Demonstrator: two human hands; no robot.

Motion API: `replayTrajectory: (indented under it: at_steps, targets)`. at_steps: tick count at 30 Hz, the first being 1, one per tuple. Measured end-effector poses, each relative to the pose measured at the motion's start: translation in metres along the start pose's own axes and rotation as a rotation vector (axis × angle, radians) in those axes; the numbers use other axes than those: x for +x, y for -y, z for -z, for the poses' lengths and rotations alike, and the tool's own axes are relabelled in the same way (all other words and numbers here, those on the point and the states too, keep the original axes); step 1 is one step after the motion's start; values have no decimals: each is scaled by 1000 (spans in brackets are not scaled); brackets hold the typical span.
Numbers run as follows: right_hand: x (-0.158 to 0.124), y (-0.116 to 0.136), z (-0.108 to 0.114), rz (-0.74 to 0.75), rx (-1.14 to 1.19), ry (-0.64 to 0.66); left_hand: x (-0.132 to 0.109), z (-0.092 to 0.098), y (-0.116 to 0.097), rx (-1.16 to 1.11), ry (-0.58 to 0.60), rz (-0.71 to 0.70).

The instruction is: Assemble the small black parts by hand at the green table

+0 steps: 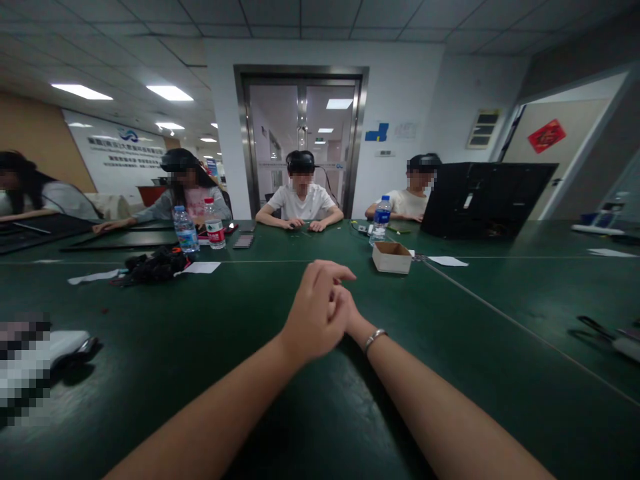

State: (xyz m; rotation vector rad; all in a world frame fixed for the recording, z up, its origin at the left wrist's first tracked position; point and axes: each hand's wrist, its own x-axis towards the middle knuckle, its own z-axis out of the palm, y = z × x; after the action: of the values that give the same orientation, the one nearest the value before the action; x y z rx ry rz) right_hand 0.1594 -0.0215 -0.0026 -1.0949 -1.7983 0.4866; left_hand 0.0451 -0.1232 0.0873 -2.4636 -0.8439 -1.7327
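My left hand (311, 313) is raised over the green table (200, 360), its fingers bent and closed in front of my right hand (345, 308). One finger of the left hand points to the right above the right hand's knuckles. The two hands touch. The right hand is curled, and most of its fingers are hidden behind the left. Whether anything lies between them, I cannot make out. A silver bracelet (375, 339) circles my right wrist. The nearest object beyond is an open cardboard box (391, 261).
Water bottles (215, 227) stand at the far left, near a black tangled bundle (155, 265) and paper (201, 267). A large black panel (485, 200) stands at far right. A white device (45, 363) lies at near left. Several people wearing headsets sit across the table.
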Motion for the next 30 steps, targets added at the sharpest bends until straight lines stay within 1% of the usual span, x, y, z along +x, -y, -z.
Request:
replayTrajectory:
  at_steps: [2, 4, 6, 8, 10, 13, 16, 20, 23, 24, 26, 28, 30]
  targets:
    - [0, 2, 1, -26, 20, 18, -11, -4, 48, 172, 61, 212]
    - [1, 2, 0, -59, 34, 45, -27, -5, 89, 238, 107, 415]
    - [1, 2, 0, -75, 37, 60, -42, -6, 118, 151, 207, 606]
    - [1, 3, 0, -76, 32, 66, -51, -7, 133, 6, 285, 722]
    - [0, 3, 0, -68, 23, 62, -54, -9, 138, -111, 332, 776]
    - [-1, 4, 0, -44, 13, 53, -54, -11, 136, -172, 352, 805]
    - [-1, 3, 0, -44, 22, 52, -51, -11, 134, -191, 314, 804]
    - [0, 1, -1, -43, 37, 47, -49, -8, 132, -284, 245, 762]
    - [0, -1, -1, -43, 51, 50, -48, -6, 133, -340, 218, 814]
    - [0, -2, -1, -46, 55, 53, -48, -6, 134, -336, 224, 834]
    - [0, -1, -2, -48, 55, 62, -49, -7, 136, -289, 278, 844]
    - [-1, -1, -1, -43, 50, 71, -50, -7, 136, -211, 347, 827]
    - [-1, 0, -1, -40, 48, 79, -50, -7, 135, -180, 371, 793]
